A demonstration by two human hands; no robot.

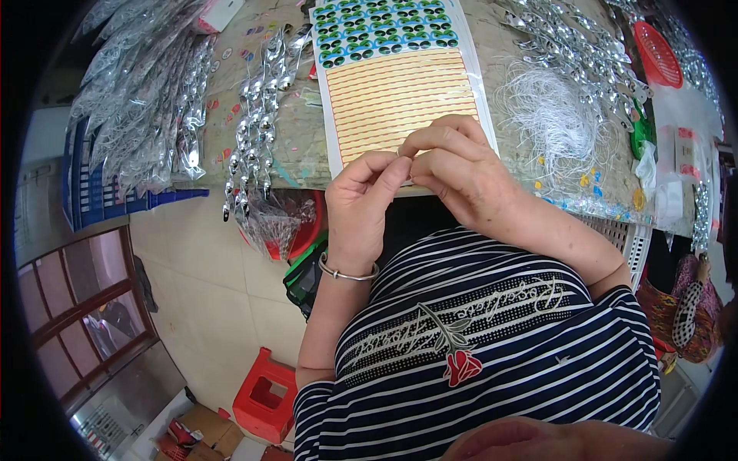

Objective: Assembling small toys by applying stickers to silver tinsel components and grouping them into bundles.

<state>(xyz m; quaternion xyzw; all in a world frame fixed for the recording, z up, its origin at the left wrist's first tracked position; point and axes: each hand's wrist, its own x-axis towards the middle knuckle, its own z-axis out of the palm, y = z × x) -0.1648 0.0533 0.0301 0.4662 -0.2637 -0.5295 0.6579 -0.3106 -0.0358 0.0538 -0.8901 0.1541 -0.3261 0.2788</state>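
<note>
My left hand (363,201) and my right hand (467,167) meet at the table's near edge, thumbs and fingertips pinched together. Whatever lies between the fingertips is too small to make out. Just beyond them lies a sticker sheet (396,96) with a white border. Rows of green, black and blue round stickers fill its far part; thin red lines cross the yellow near part. Right of the sheet rests a loose tangle of white string (550,115). To the left, strips of shiny silver pieces (257,123) hang over the table edge.
Clear plastic packets (146,100) heap up at the far left above a blue crate (92,188). More silver strips (576,50) and a red basket (658,54) are at the right. Below the edge stand a red bucket (309,234) and a red stool (265,399).
</note>
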